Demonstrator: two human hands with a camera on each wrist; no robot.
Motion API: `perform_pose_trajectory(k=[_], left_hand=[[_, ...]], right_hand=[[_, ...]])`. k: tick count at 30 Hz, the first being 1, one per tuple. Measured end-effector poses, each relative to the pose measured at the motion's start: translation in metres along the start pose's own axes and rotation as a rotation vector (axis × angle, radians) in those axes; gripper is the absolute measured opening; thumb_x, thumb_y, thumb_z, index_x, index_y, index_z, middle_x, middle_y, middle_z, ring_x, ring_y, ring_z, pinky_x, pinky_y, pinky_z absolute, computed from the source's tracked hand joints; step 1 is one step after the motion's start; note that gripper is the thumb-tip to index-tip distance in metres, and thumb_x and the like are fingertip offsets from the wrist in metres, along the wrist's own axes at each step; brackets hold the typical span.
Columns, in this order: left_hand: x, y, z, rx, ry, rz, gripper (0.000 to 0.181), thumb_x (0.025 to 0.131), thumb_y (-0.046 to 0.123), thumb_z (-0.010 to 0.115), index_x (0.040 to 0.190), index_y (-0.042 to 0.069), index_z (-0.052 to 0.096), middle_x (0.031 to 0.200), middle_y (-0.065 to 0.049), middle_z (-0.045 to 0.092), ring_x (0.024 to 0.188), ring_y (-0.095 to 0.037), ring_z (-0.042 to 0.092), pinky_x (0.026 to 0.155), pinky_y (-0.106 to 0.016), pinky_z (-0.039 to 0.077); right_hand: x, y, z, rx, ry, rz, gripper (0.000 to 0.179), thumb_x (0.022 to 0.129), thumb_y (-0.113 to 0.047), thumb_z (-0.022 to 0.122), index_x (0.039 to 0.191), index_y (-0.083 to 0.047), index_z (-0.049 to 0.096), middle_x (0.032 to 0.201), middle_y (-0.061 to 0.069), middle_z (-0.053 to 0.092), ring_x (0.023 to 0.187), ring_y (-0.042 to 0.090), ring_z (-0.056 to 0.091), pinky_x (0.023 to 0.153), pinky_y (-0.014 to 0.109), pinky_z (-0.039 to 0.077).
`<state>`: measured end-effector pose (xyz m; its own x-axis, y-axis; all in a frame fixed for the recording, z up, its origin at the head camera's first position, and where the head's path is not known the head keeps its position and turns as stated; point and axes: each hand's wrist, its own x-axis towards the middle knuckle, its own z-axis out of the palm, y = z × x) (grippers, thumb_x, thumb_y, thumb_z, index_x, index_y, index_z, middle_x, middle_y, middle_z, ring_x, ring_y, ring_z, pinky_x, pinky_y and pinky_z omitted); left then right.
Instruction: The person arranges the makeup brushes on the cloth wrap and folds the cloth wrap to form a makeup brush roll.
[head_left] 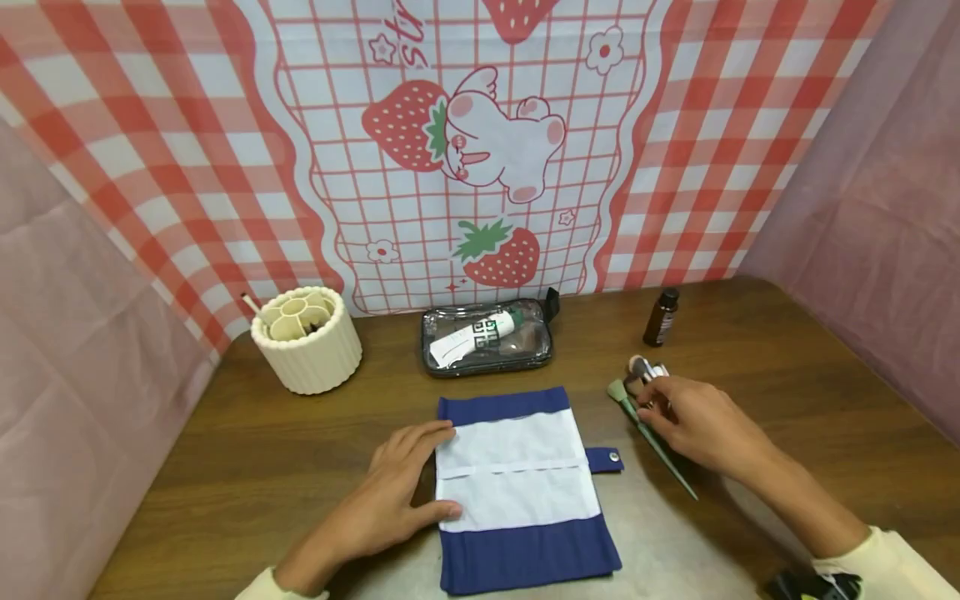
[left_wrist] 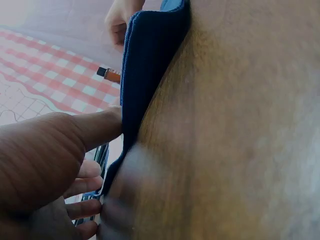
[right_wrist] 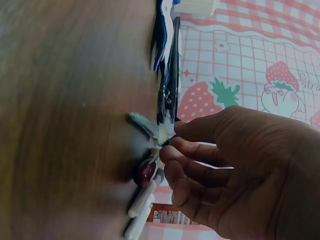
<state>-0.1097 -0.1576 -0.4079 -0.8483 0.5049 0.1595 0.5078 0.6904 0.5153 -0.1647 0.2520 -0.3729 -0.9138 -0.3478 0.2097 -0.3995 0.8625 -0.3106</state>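
A navy and white fabric case (head_left: 517,492) lies spread flat, with a snap strap (head_left: 604,459) at its right side. My left hand (head_left: 408,483) rests along its left edge, thumb and fingers spread apart; in the left wrist view the thumb (left_wrist: 100,127) touches the navy cloth (left_wrist: 150,60). My right hand (head_left: 693,417) is over a small group of makeup brushes (head_left: 637,379), its fingers bent loosely. No thing shows plainly between its thumb and index finger. A green-handled brush (head_left: 660,450) lies slanted beside that hand. The right wrist view shows pale brush handles (right_wrist: 141,205) below the fingers.
Behind the case sits a clear zip pouch (head_left: 487,337) with a white tube (head_left: 476,336) inside. A cream ribbed holder (head_left: 318,362) stands at the back left, a small dark bottle (head_left: 661,318) at the back right. Patterned cloth (head_left: 480,242) hangs behind the wooden table (head_left: 247,467).
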Motion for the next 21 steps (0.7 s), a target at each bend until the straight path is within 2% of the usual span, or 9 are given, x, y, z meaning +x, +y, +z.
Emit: perform_pose_trajectory(k=[7,16,21], left_hand=[[-0.001,-0.003,0.001,0.035,-0.038,0.016,0.088,0.083,0.05,0.078,0.151,0.007,0.041,0.159,-0.006,0.031,0.145,-0.032,0.026,0.111,-0.064,0.023],[-0.004,-0.004,0.001,0.032,-0.071,-0.01,0.098,0.084,0.058,0.073,0.156,0.006,0.031,0.165,-0.008,0.019,0.15,-0.041,0.012,0.115,-0.066,0.015],[-0.005,-0.005,0.001,0.019,-0.064,0.013,0.098,0.085,0.057,0.072,0.156,0.004,0.03,0.164,-0.012,0.021,0.15,-0.042,0.01,0.119,-0.06,0.009]], right_hand=[[0.007,-0.007,0.006,-0.022,-0.006,-0.022,0.018,0.087,-0.02,0.079,0.097,-0.012,0.066,0.071,-0.011,0.055,0.06,0.005,0.049,0.051,0.03,0.041],[0.012,-0.014,0.011,-0.036,-0.077,0.04,0.026,0.087,-0.018,0.08,0.105,-0.006,0.067,0.071,-0.008,0.058,0.062,0.006,0.054,0.053,0.032,0.046],[0.013,-0.017,0.013,-0.042,-0.08,0.054,0.026,0.087,-0.018,0.078,0.107,-0.004,0.068,0.07,-0.009,0.057,0.062,0.008,0.053,0.052,0.033,0.046]])
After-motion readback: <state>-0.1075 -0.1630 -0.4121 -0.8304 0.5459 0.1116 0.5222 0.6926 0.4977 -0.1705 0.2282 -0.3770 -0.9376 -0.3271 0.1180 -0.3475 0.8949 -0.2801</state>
